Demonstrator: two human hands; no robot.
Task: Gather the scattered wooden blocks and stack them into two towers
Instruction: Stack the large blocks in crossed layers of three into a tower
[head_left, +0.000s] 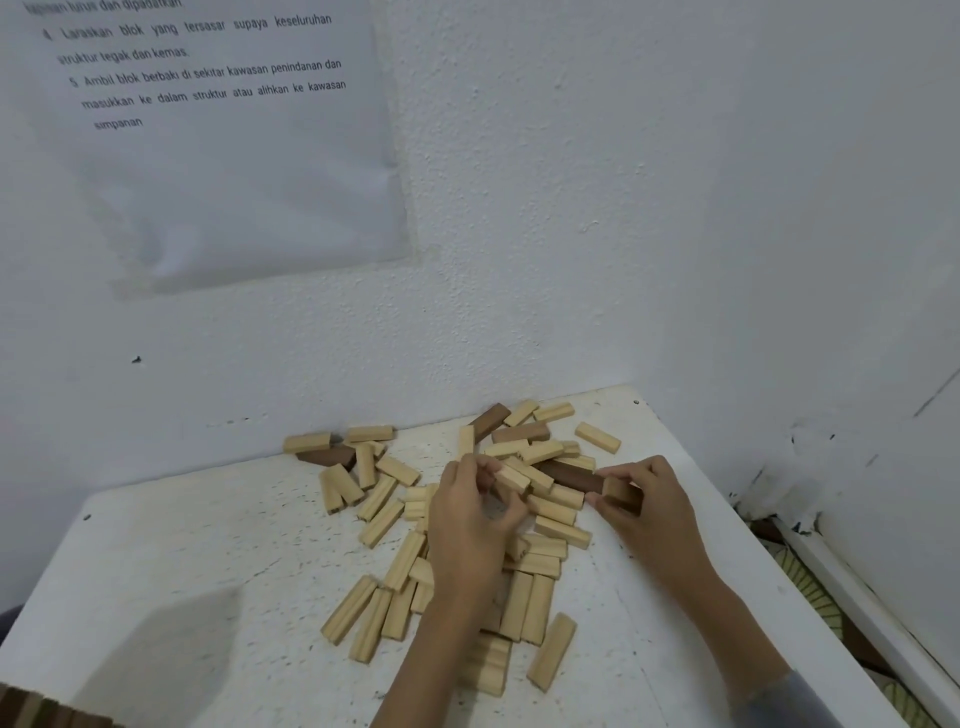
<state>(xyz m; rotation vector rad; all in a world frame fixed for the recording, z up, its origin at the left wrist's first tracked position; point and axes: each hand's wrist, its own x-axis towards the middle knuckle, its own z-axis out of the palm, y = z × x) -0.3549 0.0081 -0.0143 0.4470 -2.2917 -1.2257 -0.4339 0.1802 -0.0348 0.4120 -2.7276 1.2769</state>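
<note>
Several light wooden blocks (530, 603) and a few dark brown ones lie scattered flat on a white table (208, 545); no tower stands. My left hand (467, 525) is over the middle of the pile, and its fingers pinch a light block (511, 479). My right hand (649, 506) is at the pile's right side and grips a brown block (621, 493) between thumb and fingers. A long dark block (576, 475) lies between the two hands.
The table stands in a corner, with white walls behind it and to the right. A printed paper sheet (234, 156) hangs on the back wall. More blocks (41, 709) show at the bottom left corner. The table's right edge drops to a gap with patterned cloth (815, 597).
</note>
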